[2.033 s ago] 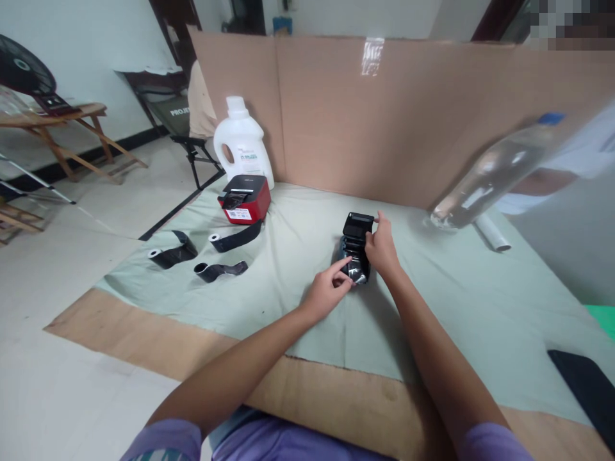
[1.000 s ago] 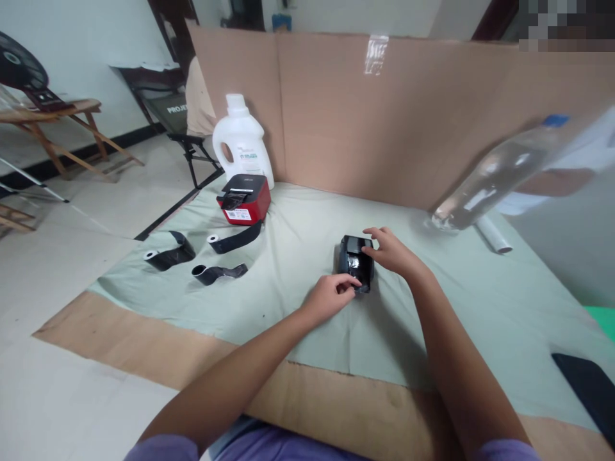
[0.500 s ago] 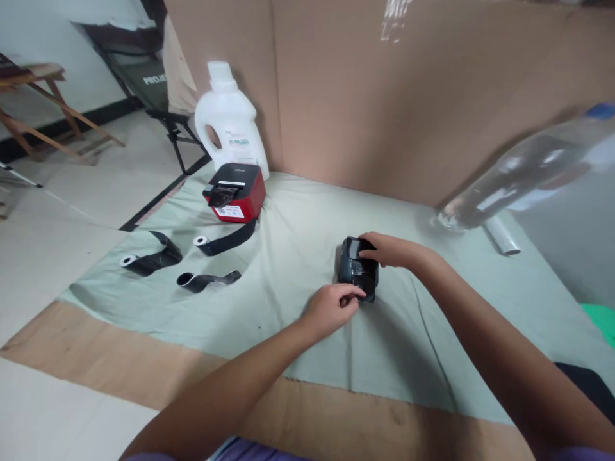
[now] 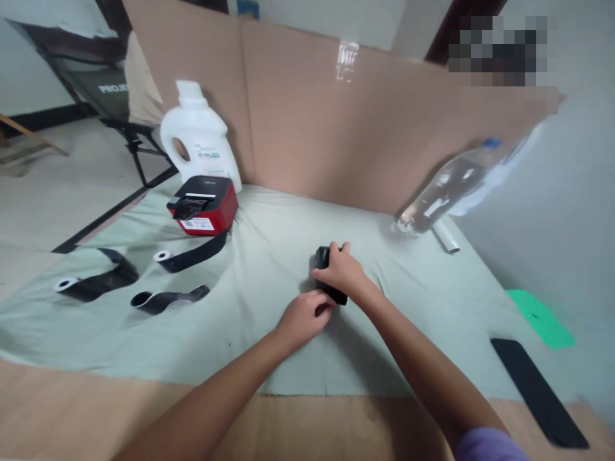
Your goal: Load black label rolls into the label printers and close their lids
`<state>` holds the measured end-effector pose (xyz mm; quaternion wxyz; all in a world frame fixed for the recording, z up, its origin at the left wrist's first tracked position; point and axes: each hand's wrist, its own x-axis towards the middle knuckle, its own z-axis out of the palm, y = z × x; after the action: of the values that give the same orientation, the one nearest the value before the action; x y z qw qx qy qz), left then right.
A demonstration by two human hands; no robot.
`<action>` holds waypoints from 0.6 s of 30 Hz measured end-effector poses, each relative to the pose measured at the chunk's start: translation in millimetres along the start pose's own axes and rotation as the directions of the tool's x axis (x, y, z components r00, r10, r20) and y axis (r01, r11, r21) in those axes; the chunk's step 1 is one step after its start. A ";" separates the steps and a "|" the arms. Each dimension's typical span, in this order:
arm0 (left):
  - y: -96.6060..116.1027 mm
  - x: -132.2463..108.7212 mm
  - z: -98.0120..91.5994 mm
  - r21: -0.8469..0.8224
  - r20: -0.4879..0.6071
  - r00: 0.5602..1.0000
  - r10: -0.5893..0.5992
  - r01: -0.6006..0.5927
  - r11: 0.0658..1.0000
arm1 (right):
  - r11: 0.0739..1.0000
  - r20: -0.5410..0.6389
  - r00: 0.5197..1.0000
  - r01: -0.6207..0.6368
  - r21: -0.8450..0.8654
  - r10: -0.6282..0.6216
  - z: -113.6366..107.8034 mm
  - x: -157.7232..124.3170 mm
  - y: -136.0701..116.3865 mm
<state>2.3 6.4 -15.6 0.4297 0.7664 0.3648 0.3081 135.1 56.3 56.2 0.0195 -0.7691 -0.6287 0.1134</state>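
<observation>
A small black box-shaped device sits on the pale green cloth. Over its top lies my right hand, fingers curled round it and covering most of the surface. At the device's near end is my left hand, its thumb and finger pinched together against the lower edge. What that pinch holds, if anything, is hidden.
Left stand a red-and-black label printer and a white jug; several black-and-white rolls lie before them. A clear bottle leans against the cardboard at right. A black slab lies near right.
My right hand has moved from the device's far end to over its top, covering more of it. My left hand stays at the near end. The view has shifted right.
</observation>
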 end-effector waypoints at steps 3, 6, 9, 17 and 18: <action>-0.2 -0.8 1.9 0.074 0.040 0.998 0.054 -0.057 0.996 | 0.999 -0.025 0.999 0.034 -0.039 -0.035 -4.2 -1.4 8.3; 2.0 -1.9 1.1 0.162 0.082 0.992 0.097 -0.109 0.981 | 0.999 -0.095 0.995 0.029 0.029 -0.026 -18.3 2.6 48.1; 5.3 -5.3 1.8 0.307 0.159 0.981 0.113 -0.158 0.938 | 0.991 -0.179 0.979 -0.083 0.103 0.101 -37.4 15.3 118.8; -3.2 -20.8 20.5 0.548 0.397 0.914 0.089 -0.313 0.776 | 0.931 -0.293 0.886 -0.360 0.055 0.360 -44.6 36.1 293.7; -4.3 -21.6 21.3 0.549 0.405 0.910 0.084 -0.315 0.774 | 0.924 -0.313 0.872 -0.378 0.062 0.378 -41.1 35.6 305.0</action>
<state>6.0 -19.0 -32.2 0.1864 0.9404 0.2741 0.0755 443.4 31.9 38.3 0.0980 -0.8850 -0.4549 -0.0110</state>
